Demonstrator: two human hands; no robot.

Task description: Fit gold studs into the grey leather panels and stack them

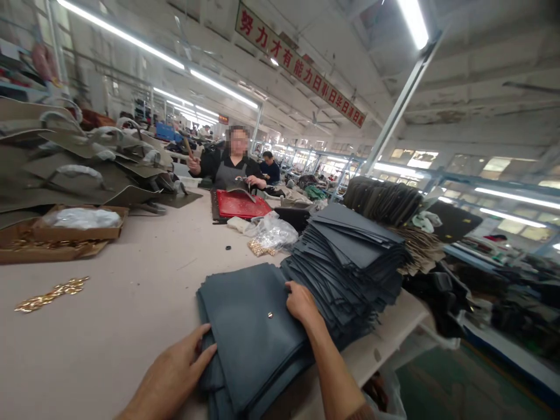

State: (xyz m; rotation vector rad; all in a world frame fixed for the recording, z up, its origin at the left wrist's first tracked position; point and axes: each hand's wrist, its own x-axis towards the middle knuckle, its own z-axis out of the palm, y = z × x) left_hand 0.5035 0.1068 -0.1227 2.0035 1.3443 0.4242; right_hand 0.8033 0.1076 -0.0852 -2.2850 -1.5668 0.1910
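A dark blue-grey leather panel (pixel 249 297), with a small gold stud near its right side, lies on top of a low stack of similar panels in front of me. At the panel's left edge is my left hand (pixel 172 370), thumb and forefinger apart, their tips touching the edge. My right hand (pixel 303 301) is curled at the panel's right edge, forefinger on top; its other fingertips are hidden. Just beyond it leans a tall, fanned pile of blue-grey panels (pixel 345 251).
Gold metal fittings (pixel 52 294) lie on the pale table (pixel 144 291). Left stand cardboard boxes (pixel 79 230) and heaped olive pieces with handles (pixel 83 157). A plastic bag (pixel 273 233) holds gold parts. Across the table, a co-worker (pixel 231 160) raises a mallet over a red board (pixel 242 203).
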